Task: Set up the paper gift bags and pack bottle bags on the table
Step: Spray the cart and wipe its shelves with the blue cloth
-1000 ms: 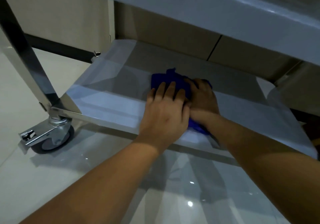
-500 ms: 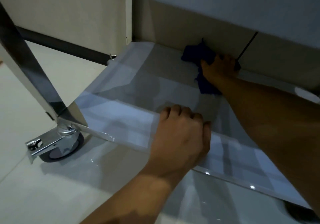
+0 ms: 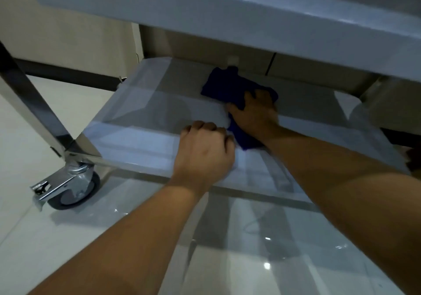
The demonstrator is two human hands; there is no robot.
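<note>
the right hand (image 3: 255, 112) lies palm down on a dark blue cloth (image 3: 230, 87), its fingers spread and fairly straight, pressing the cloth flat against the lower shelf (image 3: 141, 121) of a steel counter on wheels. most of the cloth spills out beyond the fingertips, toward the shelf's far edge, and a narrower tail of it runs back under the palm and shows just on the thumb side of the wrist.

the left hand (image 3: 205, 151) sits close beside that tail, nearer the person than the right hand, on the front part of the same shelf. its fingers are curled under into a loose fist, knuckles up; nothing is seen inside them, and whether they hook the shelf edge cannot be told. the two hands are near each other but apart.

above both hands runs the grey underside and front rim of the counter top (image 3: 227, 16), which hides whatever stands on it. no paper gift bags or bottle bags can be seen from here.

far out past the left hand's little-finger side, a slanting steel leg (image 3: 29, 103) comes down to the shelf corner, and under it is a caster wheel (image 3: 73, 190) with a metal brake tab. the glossy pale floor (image 3: 68, 237) below both forearms reflects small ceiling lights, and a beige wall with a dark baseboard stands behind the shelf.
</note>
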